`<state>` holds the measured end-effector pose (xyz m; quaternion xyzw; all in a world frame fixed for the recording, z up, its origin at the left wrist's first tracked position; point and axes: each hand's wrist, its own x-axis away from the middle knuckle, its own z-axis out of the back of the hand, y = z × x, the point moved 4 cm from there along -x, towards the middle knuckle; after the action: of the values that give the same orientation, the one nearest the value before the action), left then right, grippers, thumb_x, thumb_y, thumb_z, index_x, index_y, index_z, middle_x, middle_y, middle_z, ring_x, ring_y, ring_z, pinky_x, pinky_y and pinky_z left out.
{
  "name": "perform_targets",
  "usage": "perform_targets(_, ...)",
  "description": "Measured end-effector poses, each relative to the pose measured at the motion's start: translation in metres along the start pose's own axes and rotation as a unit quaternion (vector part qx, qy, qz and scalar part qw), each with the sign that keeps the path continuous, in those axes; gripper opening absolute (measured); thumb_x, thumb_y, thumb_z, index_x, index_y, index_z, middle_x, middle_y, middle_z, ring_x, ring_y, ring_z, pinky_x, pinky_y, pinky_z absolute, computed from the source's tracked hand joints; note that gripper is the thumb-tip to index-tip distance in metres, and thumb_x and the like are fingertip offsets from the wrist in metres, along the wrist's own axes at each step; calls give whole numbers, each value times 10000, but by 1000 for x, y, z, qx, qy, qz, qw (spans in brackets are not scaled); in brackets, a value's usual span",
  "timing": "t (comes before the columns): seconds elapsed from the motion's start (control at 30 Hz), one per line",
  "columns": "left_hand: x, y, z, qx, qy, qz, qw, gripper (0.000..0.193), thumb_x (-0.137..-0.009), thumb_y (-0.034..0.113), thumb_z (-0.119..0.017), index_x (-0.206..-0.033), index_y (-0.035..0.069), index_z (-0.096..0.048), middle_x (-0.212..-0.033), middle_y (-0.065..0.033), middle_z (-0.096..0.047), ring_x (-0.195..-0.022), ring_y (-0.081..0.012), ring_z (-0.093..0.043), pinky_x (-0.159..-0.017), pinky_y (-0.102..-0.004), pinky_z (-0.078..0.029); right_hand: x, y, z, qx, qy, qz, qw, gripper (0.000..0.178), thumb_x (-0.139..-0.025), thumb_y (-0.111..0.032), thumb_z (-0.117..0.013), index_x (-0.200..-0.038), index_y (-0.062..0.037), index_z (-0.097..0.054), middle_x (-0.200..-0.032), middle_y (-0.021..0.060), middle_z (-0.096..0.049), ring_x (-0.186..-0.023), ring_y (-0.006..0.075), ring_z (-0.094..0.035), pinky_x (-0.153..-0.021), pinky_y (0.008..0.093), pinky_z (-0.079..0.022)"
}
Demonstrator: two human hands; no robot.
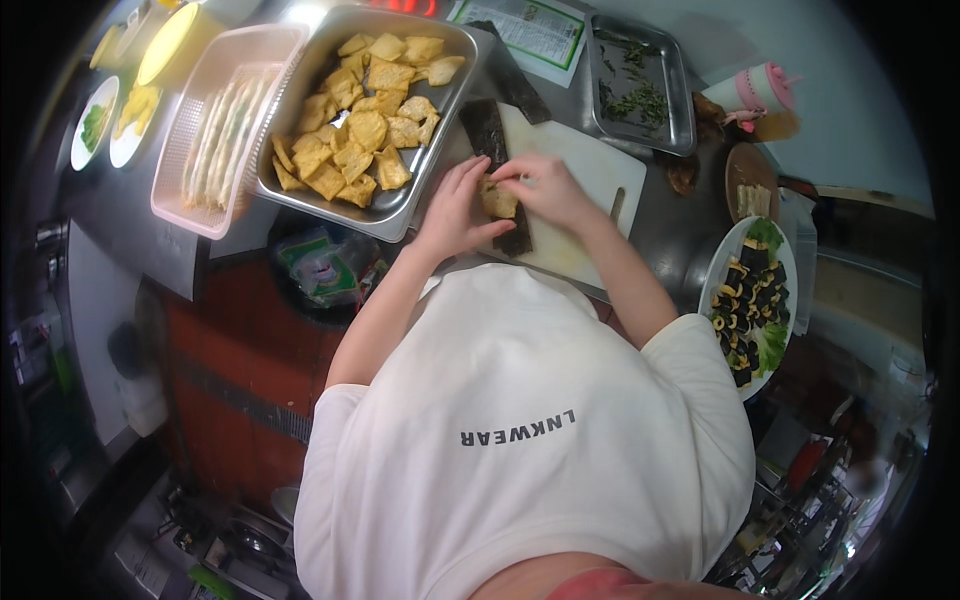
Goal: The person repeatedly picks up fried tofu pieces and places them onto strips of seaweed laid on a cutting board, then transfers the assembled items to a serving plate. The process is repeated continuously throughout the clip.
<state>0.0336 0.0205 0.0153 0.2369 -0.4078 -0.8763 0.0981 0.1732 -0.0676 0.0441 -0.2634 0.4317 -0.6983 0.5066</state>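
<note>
Golden tofu (498, 200) is pinched between both hands over a dark seaweed strip (497, 160) that lies on the white board (590, 170). The left hand (455, 208) is curled against the piece from its side, fingers bent close; the right hand (545, 190) is closed over the top of it, fingertips pressed down. Whether the strip is already wrapped round the piece cannot be told, since it is hidden under the fingers.

A tear in the seaweed is judged the likeliest fault, caused by too hard a pull or by damp fingers. The piece could also be squeezed out sideways if the two grips are uneven, and the strip could be dragged off the board's near edge.

Just beyond the left hand, a steel tray (400, 215) of more fried tofu is set, its corner near the board, so little elbow room is left on that side. Further left, a pink basket (190, 215) is seen. Beyond the right hand a smaller tray (682, 130) with green herbs is placed, and nearer the right elbow a plate (722, 262) of finished dark rolls with lettuce.
</note>
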Motion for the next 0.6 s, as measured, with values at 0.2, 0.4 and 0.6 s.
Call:
perform_targets(0.2, 7, -3, 6, 84, 49, 0, 995, 500, -711, 22, -765, -1179, 42, -589, -1113, -116, -634, -1001, -283, -622, -851, -340, -515, 19, 8, -32, 110, 48, 110, 987, 83, -760, -27, -667, -839, -23, -692, -871, 89, -601, -869, 262, -570, -769, 353, -491)
perform_targets(0.4, 7, -1, -1, 7, 74, -57, 996, 250, -705, -35, -726, -941, 41, -692, -1027, -83, -663, -938, -257, -633, -773, -329, -532, 31, 21, -29, 80, 84, 121, 986, 133, -743, 5, -688, -876, -11, -693, -906, 90, -586, -881, 267, -556, -760, 353, -488)
perform_targets(0.6, 6, -1, -2, -25, 68, -62, 995, 184, -702, -40, -717, -869, 32, -690, -1000, -67, -663, -908, -250, -630, -750, -327, -528, 34, 14, -20, 82, 56, 136, 986, 157, -755, -6, -687, -912, -10, -691, -935, 93, -603, -887, 263, -565, -764, 338, -494)
